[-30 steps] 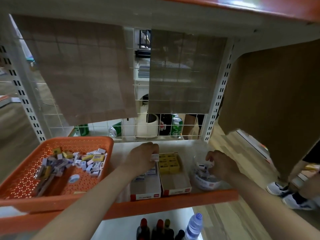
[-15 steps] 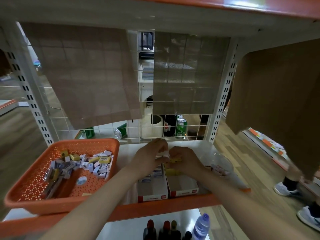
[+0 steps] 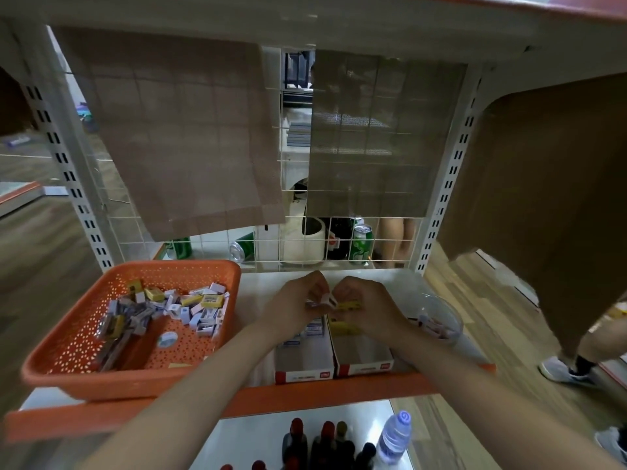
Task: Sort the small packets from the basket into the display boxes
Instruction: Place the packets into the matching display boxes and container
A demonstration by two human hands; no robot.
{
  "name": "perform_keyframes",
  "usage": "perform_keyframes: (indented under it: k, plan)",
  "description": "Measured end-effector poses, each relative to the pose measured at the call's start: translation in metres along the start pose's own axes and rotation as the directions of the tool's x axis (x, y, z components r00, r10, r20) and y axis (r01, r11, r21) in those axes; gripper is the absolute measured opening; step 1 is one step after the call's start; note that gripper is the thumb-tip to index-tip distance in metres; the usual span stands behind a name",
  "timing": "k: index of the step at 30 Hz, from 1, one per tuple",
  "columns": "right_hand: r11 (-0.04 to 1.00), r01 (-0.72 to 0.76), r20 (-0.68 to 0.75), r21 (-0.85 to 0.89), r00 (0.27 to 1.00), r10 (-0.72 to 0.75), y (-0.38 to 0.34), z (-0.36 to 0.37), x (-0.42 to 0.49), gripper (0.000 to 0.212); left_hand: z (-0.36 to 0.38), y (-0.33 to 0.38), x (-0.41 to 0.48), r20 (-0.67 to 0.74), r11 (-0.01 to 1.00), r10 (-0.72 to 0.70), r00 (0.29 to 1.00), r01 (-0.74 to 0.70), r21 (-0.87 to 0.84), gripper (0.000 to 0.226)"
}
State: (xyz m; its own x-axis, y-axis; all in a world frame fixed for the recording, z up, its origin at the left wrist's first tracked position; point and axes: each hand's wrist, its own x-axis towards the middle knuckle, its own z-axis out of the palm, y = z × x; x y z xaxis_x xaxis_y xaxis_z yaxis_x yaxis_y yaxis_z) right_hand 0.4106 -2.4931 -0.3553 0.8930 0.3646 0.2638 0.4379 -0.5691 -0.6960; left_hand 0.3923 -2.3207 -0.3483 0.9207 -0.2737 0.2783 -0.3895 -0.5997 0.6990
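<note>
Right, your left hand (image 3: pixel 295 308) pinches a white packet (image 3: pixel 328 301), your right hand (image 3: pixel 371 308) a yellow packet (image 3: pixel 352 305), fingers curled, both above the boxes (image 3: pixel 303 357) at the shelf's (image 3: pixel 264 283) front edge. Loose packets (image 3: pixel 203 303) lie in the basket (image 3: pixel 169 266) at the left edge.

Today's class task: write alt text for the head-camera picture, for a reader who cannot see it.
Two bare hands meet above two display boxes on a shelf: the left hand pinches a white packet, the right hand a yellow packet. An orange basket of mixed small packets stands to their left, a clear tub to their right.
</note>
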Motion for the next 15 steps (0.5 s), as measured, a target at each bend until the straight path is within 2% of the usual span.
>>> perform_keyframes:
  k: [4,6,10,15]
  plan:
    - [0.997,0.009,0.012,-0.072,1.0,-0.009,0.006,-0.003,-0.001,0.023,-0.001,-0.003,-0.001,0.029,0.997,0.008,1.0,-0.01,0.072,0.02]
    - [0.987,0.003,0.008,-0.16,1.0,-0.001,0.012,-0.012,-0.003,0.024,-0.004,-0.005,-0.004,0.058,0.979,-0.011,0.998,-0.001,0.203,0.023]
    - [0.938,-0.044,-0.033,-0.343,0.999,0.035,0.025,-0.04,-0.013,0.021,-0.01,-0.01,-0.007,0.12,0.861,-0.041,0.992,-0.026,0.508,0.033]
    - [0.827,-0.241,-0.102,-0.508,0.97,0.221,0.05,-0.078,-0.029,0.017,-0.007,-0.018,-0.01,0.157,0.798,-0.081,0.984,-0.031,0.601,0.035]
